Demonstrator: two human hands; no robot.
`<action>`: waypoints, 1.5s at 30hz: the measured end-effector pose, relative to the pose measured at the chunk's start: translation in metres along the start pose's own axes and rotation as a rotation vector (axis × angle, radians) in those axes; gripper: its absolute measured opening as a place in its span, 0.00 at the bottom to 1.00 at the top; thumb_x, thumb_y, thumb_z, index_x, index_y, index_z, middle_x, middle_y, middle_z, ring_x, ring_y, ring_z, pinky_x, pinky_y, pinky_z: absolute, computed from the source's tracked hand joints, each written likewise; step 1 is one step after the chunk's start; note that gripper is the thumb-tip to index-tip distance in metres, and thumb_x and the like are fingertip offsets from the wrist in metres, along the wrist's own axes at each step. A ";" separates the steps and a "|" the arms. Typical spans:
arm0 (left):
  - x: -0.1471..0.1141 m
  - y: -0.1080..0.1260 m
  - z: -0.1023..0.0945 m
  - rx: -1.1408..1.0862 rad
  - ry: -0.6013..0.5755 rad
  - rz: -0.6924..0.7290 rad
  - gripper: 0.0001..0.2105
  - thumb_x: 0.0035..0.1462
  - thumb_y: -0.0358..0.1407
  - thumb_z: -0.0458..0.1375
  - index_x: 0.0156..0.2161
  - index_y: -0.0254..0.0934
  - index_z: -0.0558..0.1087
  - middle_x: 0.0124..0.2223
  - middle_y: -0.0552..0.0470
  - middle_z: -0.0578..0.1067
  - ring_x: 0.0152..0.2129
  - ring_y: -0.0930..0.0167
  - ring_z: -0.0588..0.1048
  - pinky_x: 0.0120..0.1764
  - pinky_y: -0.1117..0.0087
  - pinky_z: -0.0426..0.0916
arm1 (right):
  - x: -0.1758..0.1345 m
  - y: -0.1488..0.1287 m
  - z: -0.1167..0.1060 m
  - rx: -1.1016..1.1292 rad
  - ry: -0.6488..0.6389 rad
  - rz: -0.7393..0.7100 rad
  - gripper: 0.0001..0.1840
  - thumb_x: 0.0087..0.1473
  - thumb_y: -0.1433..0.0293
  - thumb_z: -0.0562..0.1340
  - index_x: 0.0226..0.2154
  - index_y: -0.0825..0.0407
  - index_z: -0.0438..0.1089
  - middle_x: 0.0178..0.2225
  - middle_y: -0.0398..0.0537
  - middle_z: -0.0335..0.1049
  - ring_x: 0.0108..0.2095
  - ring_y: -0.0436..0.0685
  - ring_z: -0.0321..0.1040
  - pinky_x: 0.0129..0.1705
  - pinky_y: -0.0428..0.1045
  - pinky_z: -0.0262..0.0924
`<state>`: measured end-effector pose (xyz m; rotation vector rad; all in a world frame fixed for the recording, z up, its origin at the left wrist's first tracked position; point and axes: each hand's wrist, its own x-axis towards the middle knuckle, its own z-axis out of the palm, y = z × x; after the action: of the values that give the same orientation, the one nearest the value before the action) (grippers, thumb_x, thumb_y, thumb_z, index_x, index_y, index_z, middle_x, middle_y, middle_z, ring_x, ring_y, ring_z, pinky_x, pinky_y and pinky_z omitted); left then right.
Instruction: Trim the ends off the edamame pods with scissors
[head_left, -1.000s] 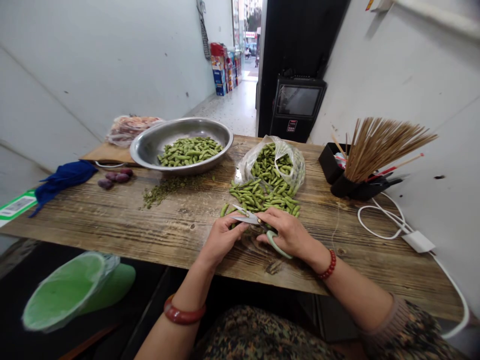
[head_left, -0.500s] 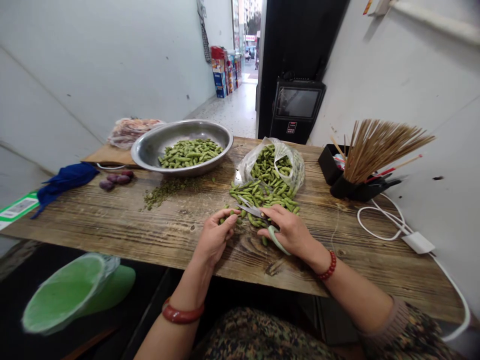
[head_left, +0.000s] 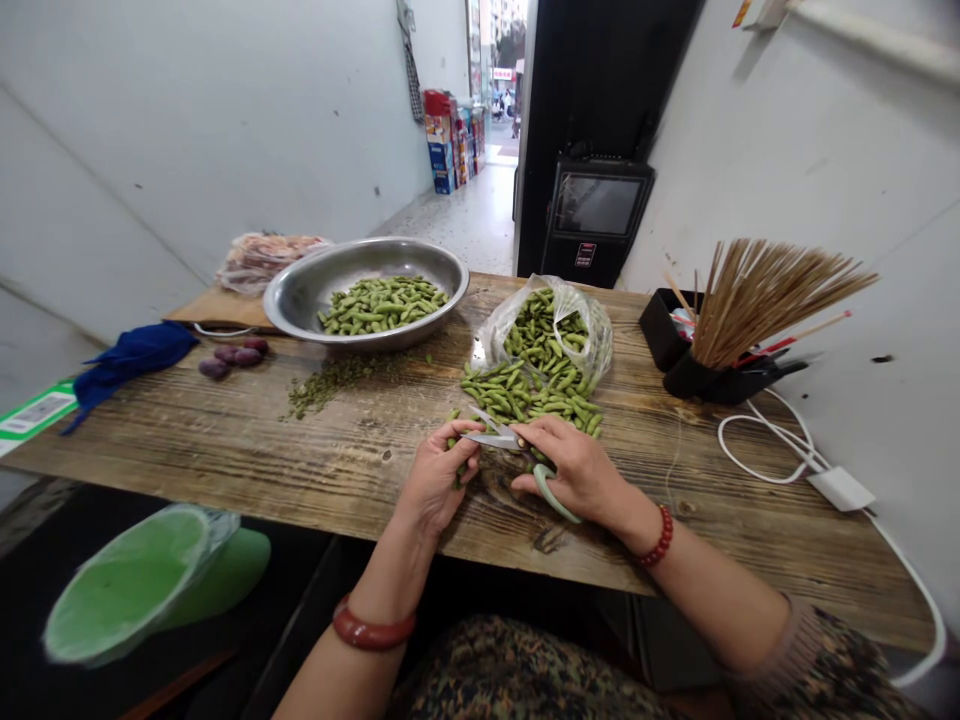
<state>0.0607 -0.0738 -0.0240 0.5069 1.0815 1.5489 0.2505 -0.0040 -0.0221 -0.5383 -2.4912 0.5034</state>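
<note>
My left hand [head_left: 440, 476] is closed on a green edamame pod [head_left: 453, 442], mostly hidden by the fingers. In my right hand [head_left: 574, 468] are scissors [head_left: 495, 440] with pale green handles; their blades are spread and reach the fingertips of my left hand. Behind the hands, loose edamame pods [head_left: 504, 388] spill onto the table from a clear plastic bag [head_left: 596, 335]. More pods fill the bottom of a wide steel basin [head_left: 289, 310] at the back left. Small green trimmings [head_left: 322, 388] lie in front of that basin.
On the wooden table [head_left: 360, 470] stand a black holder [head_left: 664, 330] with bamboo skewers [head_left: 772, 295], a white cable adapter [head_left: 841, 487], purple bulbs [head_left: 236, 357] and a blue cloth [head_left: 135, 365]. A lined green bin [head_left: 127, 580] is below left. A bagged item [head_left: 266, 262] rests on a board.
The scissors have swung left and flattened, bringing the blades to the left fingertips. My left hand has shifted slightly right, and the camera view has moved a little.
</note>
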 end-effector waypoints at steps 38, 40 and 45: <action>0.018 0.004 0.015 1.379 -0.108 0.380 0.08 0.55 0.36 0.56 0.35 0.36 0.76 0.35 0.46 0.78 0.33 0.65 0.74 0.36 0.67 0.64 | 0.002 0.002 -0.003 -0.048 0.080 0.113 0.26 0.53 0.65 0.65 0.53 0.52 0.63 0.42 0.53 0.69 0.41 0.59 0.69 0.42 0.53 0.67; 0.020 0.005 0.022 1.637 -0.045 0.366 0.10 0.56 0.39 0.55 0.35 0.35 0.76 0.36 0.42 0.78 0.33 0.62 0.75 0.35 0.65 0.64 | 0.002 0.002 -0.002 -0.049 0.084 0.110 0.26 0.53 0.65 0.65 0.53 0.51 0.63 0.43 0.53 0.69 0.42 0.59 0.69 0.44 0.53 0.67; 0.023 0.005 0.029 1.814 -0.020 0.313 0.13 0.56 0.43 0.55 0.31 0.36 0.75 0.34 0.42 0.78 0.32 0.61 0.75 0.33 0.66 0.62 | 0.002 0.003 -0.002 -0.061 0.081 0.119 0.26 0.53 0.65 0.65 0.53 0.52 0.62 0.43 0.53 0.69 0.41 0.59 0.69 0.43 0.52 0.67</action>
<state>0.0745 -0.0413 -0.0108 1.8968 2.2634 0.3328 0.2511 0.0002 -0.0207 -0.7203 -2.4142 0.4426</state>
